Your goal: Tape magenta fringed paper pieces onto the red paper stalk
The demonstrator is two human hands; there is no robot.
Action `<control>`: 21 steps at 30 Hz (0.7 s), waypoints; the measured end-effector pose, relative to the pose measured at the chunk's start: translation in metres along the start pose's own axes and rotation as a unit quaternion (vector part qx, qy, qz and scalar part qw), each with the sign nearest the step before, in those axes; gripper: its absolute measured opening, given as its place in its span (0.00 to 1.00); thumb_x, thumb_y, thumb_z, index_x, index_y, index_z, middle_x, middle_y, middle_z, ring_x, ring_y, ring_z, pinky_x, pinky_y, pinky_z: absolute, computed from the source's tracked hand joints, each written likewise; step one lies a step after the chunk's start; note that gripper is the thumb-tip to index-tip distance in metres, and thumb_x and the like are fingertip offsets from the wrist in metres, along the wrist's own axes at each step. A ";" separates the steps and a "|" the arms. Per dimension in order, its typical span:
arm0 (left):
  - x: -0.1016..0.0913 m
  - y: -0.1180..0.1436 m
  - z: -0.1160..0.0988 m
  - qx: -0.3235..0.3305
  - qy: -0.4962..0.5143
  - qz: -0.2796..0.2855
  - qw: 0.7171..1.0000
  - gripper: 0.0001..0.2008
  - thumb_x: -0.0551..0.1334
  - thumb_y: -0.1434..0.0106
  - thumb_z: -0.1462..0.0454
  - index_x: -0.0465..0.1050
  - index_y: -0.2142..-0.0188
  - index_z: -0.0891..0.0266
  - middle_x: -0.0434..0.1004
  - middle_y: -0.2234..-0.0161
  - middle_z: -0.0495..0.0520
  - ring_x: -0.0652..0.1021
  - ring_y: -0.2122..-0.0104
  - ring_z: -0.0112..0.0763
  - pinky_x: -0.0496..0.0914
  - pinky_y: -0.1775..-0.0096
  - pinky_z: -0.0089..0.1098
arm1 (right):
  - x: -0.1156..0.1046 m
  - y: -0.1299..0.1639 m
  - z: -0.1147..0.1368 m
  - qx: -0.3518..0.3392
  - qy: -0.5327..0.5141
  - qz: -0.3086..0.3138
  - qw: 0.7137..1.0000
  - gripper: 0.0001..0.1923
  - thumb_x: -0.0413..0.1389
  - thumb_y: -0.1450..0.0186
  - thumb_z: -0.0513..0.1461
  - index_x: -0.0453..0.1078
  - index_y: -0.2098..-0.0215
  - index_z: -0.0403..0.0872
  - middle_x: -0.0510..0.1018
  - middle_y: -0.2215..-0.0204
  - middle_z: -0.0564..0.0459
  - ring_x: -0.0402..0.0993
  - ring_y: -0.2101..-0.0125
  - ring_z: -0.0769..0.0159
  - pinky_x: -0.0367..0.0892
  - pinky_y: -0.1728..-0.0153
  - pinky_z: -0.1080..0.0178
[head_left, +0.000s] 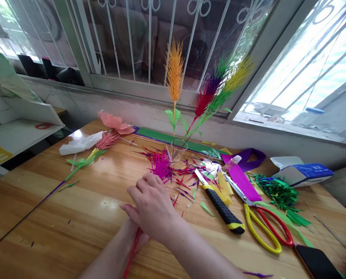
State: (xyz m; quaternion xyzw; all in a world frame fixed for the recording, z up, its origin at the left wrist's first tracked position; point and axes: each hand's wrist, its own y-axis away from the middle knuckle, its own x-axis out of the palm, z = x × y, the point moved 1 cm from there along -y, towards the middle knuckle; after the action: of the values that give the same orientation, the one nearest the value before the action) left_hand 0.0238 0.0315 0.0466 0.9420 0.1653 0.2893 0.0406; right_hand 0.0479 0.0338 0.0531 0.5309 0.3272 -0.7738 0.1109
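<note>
Both hands are on a paper plume point(160, 166), magenta with spiky fringe that fans out at the far end, on a thin red stem point(132, 252). It lies on the counter point(74, 217), long axis running from near the person's body up and away toward the window, fringed tip pointing at the glass cup point(179, 149). The right hand point(152, 207) sits over the stem, fingers curled down around it. The left hand point(132, 236) is mostly hidden underneath, so I can't tell its grip. Just right of them lie a utility knife point(224, 211) and yellow-red scissors point(263, 223), with fringe scraps scattered around.
</note>
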 end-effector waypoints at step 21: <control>-0.064 -0.006 0.016 -0.448 0.413 0.158 0.777 0.13 0.45 0.35 0.69 0.66 0.66 0.71 0.55 0.86 0.40 0.60 0.90 0.12 0.54 0.89 0.12 | -0.038 0.005 -0.210 0.462 0.020 0.051 0.885 0.11 0.51 0.37 0.41 0.66 0.58 0.44 0.71 0.59 0.49 0.69 0.61 0.64 0.66 0.61 0.56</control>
State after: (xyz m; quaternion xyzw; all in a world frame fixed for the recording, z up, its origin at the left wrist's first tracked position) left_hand -0.0193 0.0162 -0.0019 0.6202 -0.1334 0.6942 0.3400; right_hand 0.2231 0.1542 0.0388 0.5537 -0.0931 -0.8196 -0.1141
